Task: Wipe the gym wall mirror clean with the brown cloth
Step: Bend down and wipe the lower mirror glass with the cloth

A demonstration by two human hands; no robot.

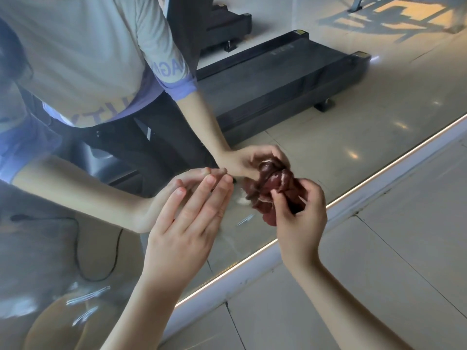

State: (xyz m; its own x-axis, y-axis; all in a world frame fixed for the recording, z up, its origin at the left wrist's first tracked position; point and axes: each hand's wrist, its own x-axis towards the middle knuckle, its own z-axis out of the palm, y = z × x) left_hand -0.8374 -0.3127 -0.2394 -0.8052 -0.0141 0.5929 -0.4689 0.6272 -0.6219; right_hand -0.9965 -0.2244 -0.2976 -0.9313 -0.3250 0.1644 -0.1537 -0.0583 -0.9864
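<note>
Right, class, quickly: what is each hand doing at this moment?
Left hand: open, fingers straight, holding nothing.
Right hand: closed, gripping the bunched brown cloth.

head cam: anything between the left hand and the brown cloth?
Head view: no object. Between the left hand and the brown cloth there is only a stretch of the mirror, with a whitish smear on it.
</note>
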